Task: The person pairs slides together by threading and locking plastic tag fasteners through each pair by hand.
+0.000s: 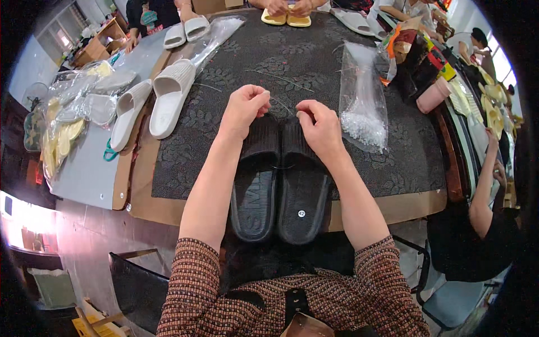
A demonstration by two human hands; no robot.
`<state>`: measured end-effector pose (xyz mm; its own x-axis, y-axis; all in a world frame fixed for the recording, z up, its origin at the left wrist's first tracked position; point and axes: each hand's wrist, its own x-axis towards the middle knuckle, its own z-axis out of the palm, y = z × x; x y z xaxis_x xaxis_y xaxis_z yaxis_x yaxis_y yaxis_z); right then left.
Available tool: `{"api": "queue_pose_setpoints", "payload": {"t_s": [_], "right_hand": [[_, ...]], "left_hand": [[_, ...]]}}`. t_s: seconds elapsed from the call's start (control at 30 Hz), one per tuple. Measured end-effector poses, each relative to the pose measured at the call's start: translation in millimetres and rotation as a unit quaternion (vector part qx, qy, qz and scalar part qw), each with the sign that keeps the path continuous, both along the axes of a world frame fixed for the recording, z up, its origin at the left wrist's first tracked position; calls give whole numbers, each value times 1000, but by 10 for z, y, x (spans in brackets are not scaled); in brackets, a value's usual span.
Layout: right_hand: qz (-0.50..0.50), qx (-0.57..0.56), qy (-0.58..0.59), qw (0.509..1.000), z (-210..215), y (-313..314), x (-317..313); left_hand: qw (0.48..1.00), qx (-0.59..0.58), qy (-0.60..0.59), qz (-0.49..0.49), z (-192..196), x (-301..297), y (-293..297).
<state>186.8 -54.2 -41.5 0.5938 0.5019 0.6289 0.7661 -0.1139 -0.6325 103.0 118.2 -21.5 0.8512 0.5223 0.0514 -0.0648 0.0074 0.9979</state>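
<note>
Our black slippers (252, 205) have ribbed straps (260, 138) and grooved footbeds (303, 191). Our left fingers (260, 101) pinch a thin, curved strand (281, 105); whether our right fingers (310, 106) grip, we cannot tell.

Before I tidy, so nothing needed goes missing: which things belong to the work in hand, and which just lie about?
Seemingly in use:
- black slides
- thin strand between left hand and right hand
- perhaps bag of clear pieces

Seemingly lying about:
- pale slides
- pink cup
</note>
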Motion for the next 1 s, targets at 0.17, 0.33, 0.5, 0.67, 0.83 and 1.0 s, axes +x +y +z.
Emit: {"api": "queue_pose_setpoints", "payload": {"t_s": [0.17, 0.33, 0.5, 0.67, 0.83, 1.0], "right_hand": [[12, -13, 25, 1000, 51, -19, -18], [28, -47, 73, 996, 64, -25, -28], [44, -81, 47, 995, 62, -21, -11], [50, -82, 52, 994, 64, -21, -13], [35, -76, 56, 995, 42, -42, -11], [21, -62, 77, 995, 43, -42, -19]], "left_hand": [[999, -20, 13, -45, 28, -2, -63], [996, -44, -4, -73, 2, -8, -13], [996, -31, -1, -78, -11, 6, 0], [997, -14, 17, -73, 2, -1, -5], [997, -22, 8, -78, -18, -1, 3], [995, -50, -12, -85, -6, -14, 2]]}}
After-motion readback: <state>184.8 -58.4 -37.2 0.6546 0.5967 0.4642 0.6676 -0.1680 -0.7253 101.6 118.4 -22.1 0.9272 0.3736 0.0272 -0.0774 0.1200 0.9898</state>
